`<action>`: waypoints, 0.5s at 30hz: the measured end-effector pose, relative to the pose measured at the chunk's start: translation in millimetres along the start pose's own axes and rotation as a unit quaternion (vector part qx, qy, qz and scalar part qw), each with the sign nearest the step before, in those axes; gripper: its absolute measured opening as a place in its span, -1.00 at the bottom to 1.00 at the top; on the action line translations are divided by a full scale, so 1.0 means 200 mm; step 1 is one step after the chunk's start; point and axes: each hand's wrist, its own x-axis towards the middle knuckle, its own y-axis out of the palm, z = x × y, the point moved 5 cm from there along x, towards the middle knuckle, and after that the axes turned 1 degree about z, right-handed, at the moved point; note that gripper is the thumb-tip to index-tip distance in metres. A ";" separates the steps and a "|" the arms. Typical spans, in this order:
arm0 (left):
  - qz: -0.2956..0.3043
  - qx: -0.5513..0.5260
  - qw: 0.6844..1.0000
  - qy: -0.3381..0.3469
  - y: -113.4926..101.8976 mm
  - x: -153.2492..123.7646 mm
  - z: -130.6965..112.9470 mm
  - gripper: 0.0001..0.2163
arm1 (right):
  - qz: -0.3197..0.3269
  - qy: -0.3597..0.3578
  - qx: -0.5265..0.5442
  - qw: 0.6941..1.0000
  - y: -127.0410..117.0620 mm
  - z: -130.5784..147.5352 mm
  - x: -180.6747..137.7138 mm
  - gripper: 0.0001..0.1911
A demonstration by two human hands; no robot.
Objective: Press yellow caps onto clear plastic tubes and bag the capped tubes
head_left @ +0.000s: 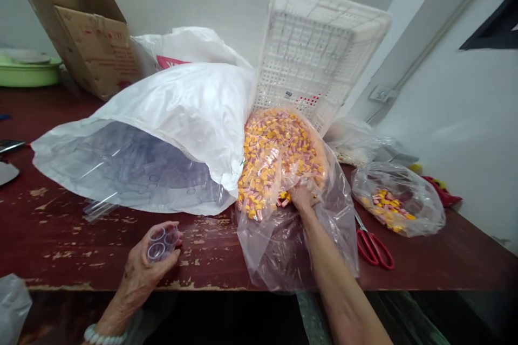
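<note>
My left hand [140, 268] is wrapped round a small bundle of clear plastic tubes [156, 251], their round open ends facing up, just above the table's front edge. My right hand [302, 196] reaches into a large clear plastic bag [279, 250] full of small orange-and-pink pieces [283, 143]. Its fingers are down among the pieces and behind the film, so their pose is hidden. To the left, a big white sack [190, 105] lies with its mouth towards me, and many clear tubes [141, 164] show inside it.
Red-handled scissors [375, 248] lie right of the bag, near a smaller clear bag [424, 205] with similar pieces. A white plastic crate [311, 48] leans on the wall behind. A cardboard box [97, 48] and a green basin [30, 73] stand back left on the worn red table [210, 264].
</note>
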 end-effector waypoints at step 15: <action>-0.031 -0.024 0.999 -0.022 0.07 -0.09 -0.12 -0.48 | -0.008 -0.065 0.229 0.971 0.00 0.15 -0.40 -0.67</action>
